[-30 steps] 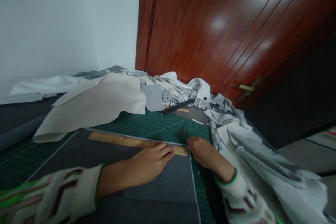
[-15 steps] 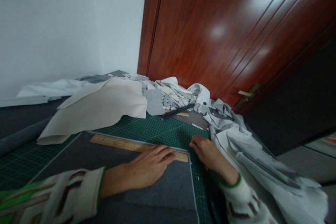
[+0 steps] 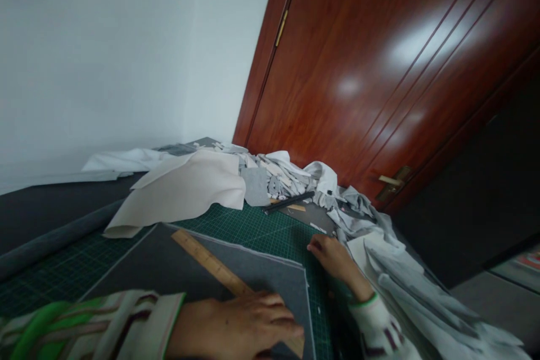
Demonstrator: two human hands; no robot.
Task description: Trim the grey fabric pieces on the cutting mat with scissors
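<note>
A dark grey felt sheet (image 3: 177, 264) lies flat on the green cutting mat (image 3: 261, 228). A wooden ruler (image 3: 211, 264) lies diagonally across the sheet. My left hand (image 3: 248, 326) presses flat on the ruler's near end, fingers together. My right hand (image 3: 333, 256) rests on the mat just past the sheet's far right corner, fingers curled; whether it holds anything cannot be told.
A cream fabric sheet (image 3: 185, 188) drapes over the mat's far side. Grey and white fabric scraps (image 3: 287, 171) pile up near a brown wooden door (image 3: 379, 67). A black strip (image 3: 289, 202) lies by the scraps. More pale fabric (image 3: 405, 292) is heaped at the right.
The ruler has swung from lying along the sheet's far edge to a diagonal across it, with my left hand drawn nearer. My right hand has shifted slightly away. The view has tilted up.
</note>
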